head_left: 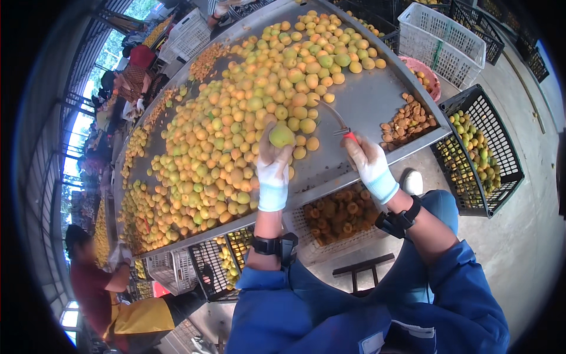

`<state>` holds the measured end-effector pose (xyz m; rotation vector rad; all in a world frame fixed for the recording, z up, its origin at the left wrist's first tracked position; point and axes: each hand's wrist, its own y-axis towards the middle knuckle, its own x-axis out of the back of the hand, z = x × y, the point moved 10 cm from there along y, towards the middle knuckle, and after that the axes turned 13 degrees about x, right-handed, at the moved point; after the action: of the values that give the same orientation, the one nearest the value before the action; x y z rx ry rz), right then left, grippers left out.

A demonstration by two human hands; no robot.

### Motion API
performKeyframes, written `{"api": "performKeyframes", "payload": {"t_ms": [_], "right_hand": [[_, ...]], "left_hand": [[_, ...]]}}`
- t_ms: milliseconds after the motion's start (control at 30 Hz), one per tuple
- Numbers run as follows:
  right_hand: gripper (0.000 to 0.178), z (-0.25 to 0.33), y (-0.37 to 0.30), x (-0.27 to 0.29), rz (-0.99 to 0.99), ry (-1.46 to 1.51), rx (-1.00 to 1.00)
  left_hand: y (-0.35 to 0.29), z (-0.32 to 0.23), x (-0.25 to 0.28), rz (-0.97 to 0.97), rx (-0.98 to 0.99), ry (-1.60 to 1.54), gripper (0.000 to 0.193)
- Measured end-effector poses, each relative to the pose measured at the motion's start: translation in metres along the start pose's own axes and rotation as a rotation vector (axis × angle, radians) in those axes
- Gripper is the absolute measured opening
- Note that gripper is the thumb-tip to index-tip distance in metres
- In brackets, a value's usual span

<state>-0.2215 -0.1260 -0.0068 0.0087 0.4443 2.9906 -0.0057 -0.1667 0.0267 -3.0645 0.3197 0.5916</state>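
In my gloved left hand (274,160) is a yellow-green apricot (281,136), gripped at the fingertips above the near edge of the fruit heap. My right hand (367,162), in a white glove with a pale blue cuff, closes round the red handle of a curved knife (337,115). Its thin blade points up and to the left, apart from the apricot. A broad heap of orange and yellow apricots (236,118) covers much of the metal table (348,97). Brown apricot stones (408,124) lie piled at the table's right corner.
Below the table's front edge stands a white crate of halved apricots (342,215). A black crate (501,153) with greenish fruit is on the floor at right, near a white crate (442,35) and a pink basket (433,85). A co-worker (94,277) stands at the left end.
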Motion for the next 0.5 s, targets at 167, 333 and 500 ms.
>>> {"api": "performKeyframes", "payload": {"t_ms": [167, 333, 500], "right_hand": [[0.019, 0.018, -0.016, -0.026, 0.109, -0.096, 0.120], [0.019, 0.021, -0.022, -0.042, 0.180, -0.131, 0.173], [0.022, 0.005, -0.024, -0.055, 0.269, -0.143, 0.074]], "left_hand": [[-0.029, 0.010, 0.004, -0.071, -0.038, 0.126, 0.068], [-0.032, 0.013, 0.007, -0.141, -0.097, 0.185, 0.067], [-0.029, 0.013, 0.020, -0.166, -0.084, 0.438, 0.067]]}}
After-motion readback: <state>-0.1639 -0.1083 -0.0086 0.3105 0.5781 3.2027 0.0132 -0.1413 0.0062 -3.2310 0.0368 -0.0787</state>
